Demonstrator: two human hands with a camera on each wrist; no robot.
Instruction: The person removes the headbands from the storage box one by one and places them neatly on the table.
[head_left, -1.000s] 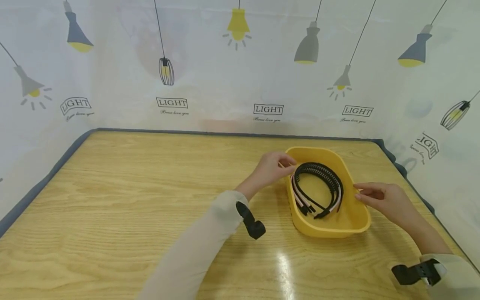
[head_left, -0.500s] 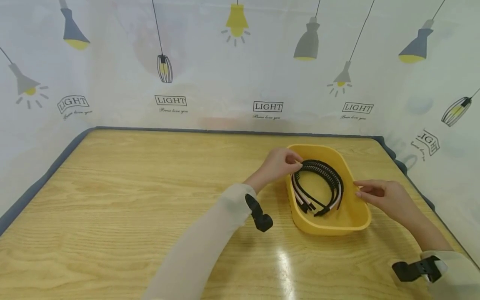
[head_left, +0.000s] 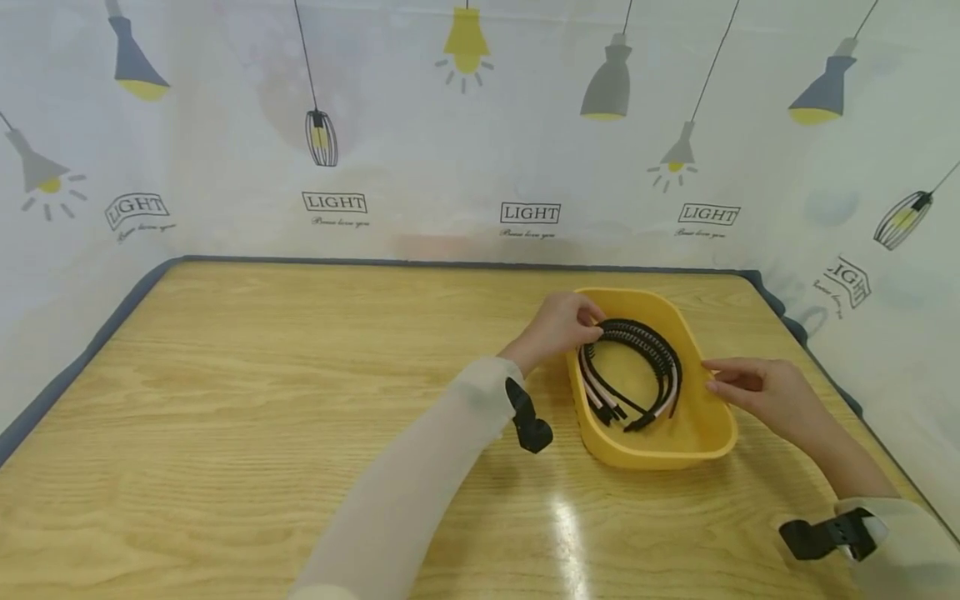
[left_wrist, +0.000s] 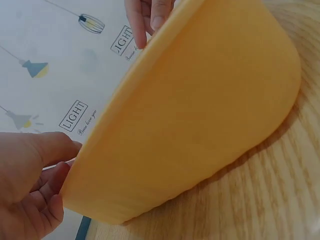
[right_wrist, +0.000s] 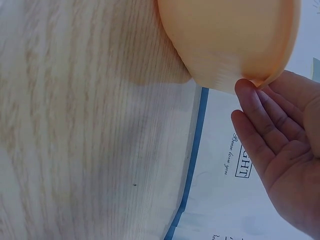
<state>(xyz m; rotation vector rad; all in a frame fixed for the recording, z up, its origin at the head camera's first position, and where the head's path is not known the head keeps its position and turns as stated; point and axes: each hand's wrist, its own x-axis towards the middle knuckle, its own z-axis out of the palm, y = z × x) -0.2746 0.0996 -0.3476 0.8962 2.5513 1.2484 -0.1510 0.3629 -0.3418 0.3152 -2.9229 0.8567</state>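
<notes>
A yellow plastic basket (head_left: 658, 458) stands at the right of the wooden table. Inside it lies a bundle of curved black and pale pink headbands (head_left: 648, 346), some with toothed inner edges, their ends toward the near side. My left hand (head_left: 558, 325) reaches over the left rim, thumb and forefinger pinching at the bundle's upper left; in the left wrist view the basket wall (left_wrist: 185, 110) hides the fingertips of this hand (left_wrist: 30, 175). My right hand (head_left: 772, 396) pinches the right rim; the right wrist view shows fingers (right_wrist: 262, 112) against the outer wall.
The wooden table (head_left: 300, 400) stretches left of the basket and toward the near edge. A white cloth (head_left: 420, 150) printed with lamps hangs behind and at both sides. Black straps with small mounts (head_left: 528, 421) sit on both wrists.
My left hand has moved right, from the basket's left rim to the headbands. The right hand stays at the right rim. The basket has not visibly shifted on the table.
</notes>
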